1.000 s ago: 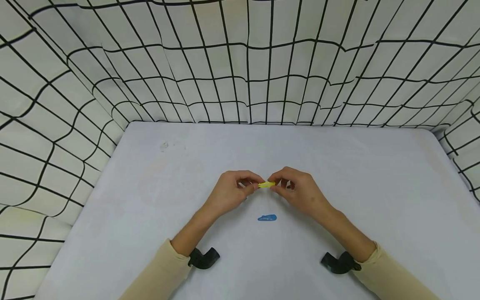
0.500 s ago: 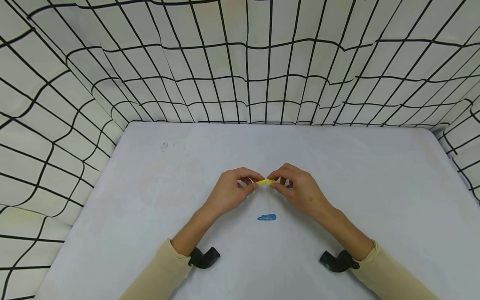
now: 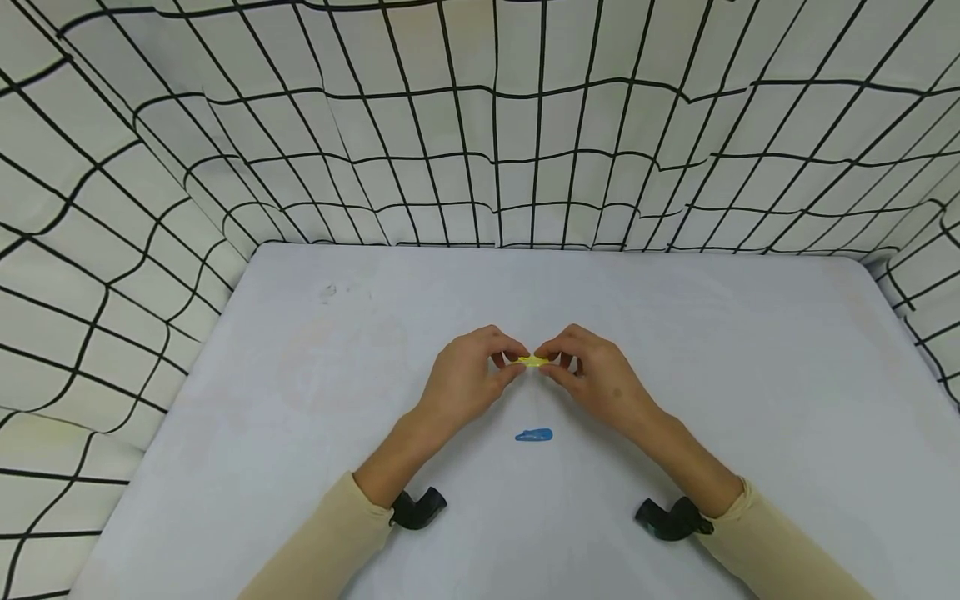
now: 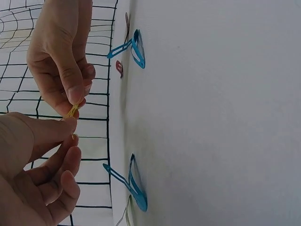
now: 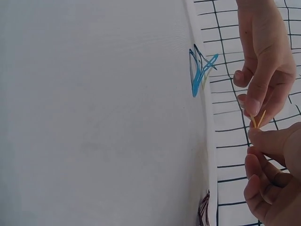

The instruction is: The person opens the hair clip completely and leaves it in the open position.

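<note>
A small yellow snap hair clip (image 3: pixel 533 362) is held up between my two hands over the middle of the table. My left hand (image 3: pixel 462 379) pinches one end between thumb and fingers. At the other end, the thumb and fingers of my right hand (image 3: pixel 597 381) pinch it too. Two thin yellow prongs of the clip (image 5: pixel 261 119) stand apart in a V in the right wrist view; fingertips cover the rest. Below the hands, a blue hair clip (image 3: pixel 534 435) lies on the white table.
The left wrist view shows blue clips (image 4: pixel 138 197) with arms spread, and a small red clip (image 4: pixel 119 68). A dark reddish clip (image 5: pixel 204 209) appears low in the right wrist view. White walls with black grid lines (image 3: pixel 517 158) rise behind and beside the table (image 3: pixel 300 467).
Both hands have shifted slightly away from me with the yellow clip. My left hand has moved a little to the right, its fingers now further along the clip. The blue clip stays put.
</note>
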`<state>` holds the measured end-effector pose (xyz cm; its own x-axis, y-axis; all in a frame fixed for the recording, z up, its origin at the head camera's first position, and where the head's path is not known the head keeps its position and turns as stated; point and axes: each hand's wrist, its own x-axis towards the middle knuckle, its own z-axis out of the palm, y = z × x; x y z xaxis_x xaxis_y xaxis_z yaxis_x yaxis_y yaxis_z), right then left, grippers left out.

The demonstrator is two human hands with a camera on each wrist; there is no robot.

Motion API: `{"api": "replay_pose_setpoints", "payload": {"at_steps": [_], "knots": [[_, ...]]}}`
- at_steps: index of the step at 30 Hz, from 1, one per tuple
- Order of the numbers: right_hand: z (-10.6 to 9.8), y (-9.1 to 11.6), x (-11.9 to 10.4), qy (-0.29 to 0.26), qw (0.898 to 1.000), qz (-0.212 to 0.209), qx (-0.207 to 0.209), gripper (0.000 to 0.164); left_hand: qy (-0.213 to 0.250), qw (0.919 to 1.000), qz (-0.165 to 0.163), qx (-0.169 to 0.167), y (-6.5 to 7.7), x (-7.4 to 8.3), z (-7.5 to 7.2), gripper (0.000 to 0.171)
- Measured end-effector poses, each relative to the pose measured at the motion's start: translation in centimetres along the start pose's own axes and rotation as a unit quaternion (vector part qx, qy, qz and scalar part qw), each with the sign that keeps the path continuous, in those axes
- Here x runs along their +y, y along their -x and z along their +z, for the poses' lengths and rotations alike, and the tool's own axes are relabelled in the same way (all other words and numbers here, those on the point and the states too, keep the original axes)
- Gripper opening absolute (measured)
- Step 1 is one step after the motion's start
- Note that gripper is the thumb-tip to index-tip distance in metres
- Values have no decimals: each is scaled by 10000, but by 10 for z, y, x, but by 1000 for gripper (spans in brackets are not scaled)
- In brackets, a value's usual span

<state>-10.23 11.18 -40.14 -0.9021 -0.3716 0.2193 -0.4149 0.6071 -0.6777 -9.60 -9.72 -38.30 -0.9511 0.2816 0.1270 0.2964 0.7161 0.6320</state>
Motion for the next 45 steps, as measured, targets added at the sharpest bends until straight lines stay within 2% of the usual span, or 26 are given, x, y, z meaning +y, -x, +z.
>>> {"api": "replay_pose_setpoints", "payload": {"at_steps": [10, 19, 28, 45], "knots": [[0, -4, 0, 91, 9996, 189, -178, 21, -290, 9995, -6, -100, -5, -2, 2, 19], [2, -7, 2, 168, 9969, 532, -552, 18, -700, 9970, 22, -342, -9, -4, 6, 19], [4, -10, 4, 196, 9955, 589, -711, 17, -943, 9942, -30, -510, -10, -3, 8, 18], [11, -13, 0, 581, 9888, 731, -1161, 14, -982, 9923, -80, -755, -9, -7, 12, 11]]}}
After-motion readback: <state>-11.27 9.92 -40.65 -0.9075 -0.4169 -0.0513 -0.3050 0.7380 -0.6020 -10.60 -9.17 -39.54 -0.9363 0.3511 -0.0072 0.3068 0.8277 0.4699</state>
